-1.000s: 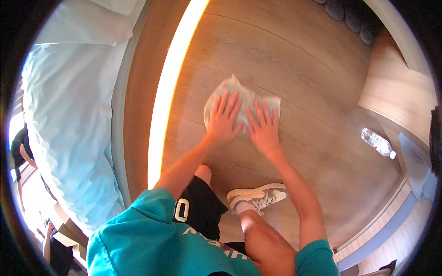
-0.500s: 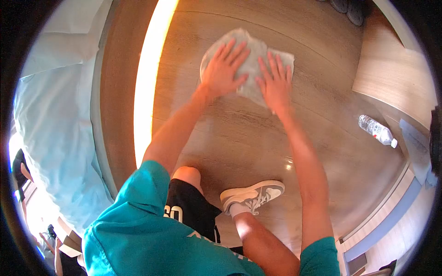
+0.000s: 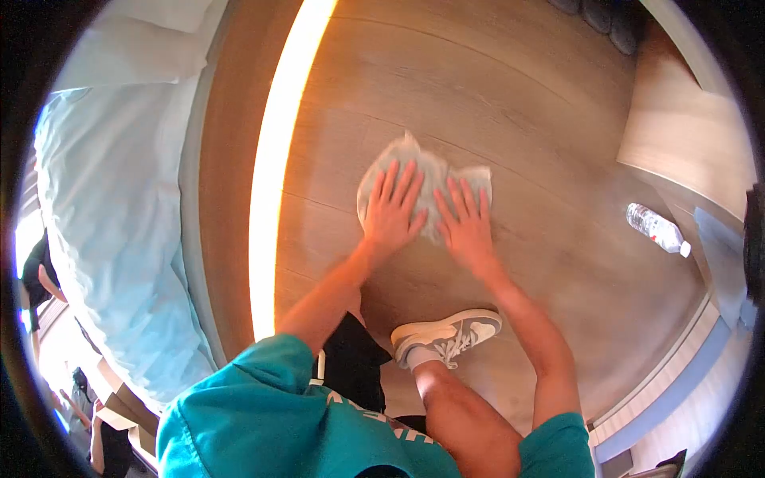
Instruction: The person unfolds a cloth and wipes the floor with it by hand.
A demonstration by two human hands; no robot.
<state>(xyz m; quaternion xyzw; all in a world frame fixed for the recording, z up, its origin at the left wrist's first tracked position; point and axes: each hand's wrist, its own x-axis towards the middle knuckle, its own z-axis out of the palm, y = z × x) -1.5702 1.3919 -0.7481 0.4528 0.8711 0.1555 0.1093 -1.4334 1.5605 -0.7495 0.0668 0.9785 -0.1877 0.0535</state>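
A light, crumpled cloth [image 3: 429, 169] lies on the wooden floor [image 3: 478, 95]. Flat on its left part rests my left hand [image 3: 390, 213], fingers spread and pointing away from me. My right hand [image 3: 466, 225] presses on the cloth's right part, also with its fingers apart. A gap with cloth showing separates the two hands. Neither hand has its fingers wrapped round anything.
A bright light strip [image 3: 275, 159] runs beside the bed with white bedding [image 3: 119, 231] on the left. A plastic bottle [image 3: 657, 229] lies at the right near a wooden cabinet [image 3: 685, 135]. Dark rounded objects [image 3: 596, 14] are at the top. Other people [image 3: 111, 446] show at lower left.
Both hands and the cloth moved away from my body, then came back closer to it. The hands stayed flat on the cloth. The camera view shifted too.
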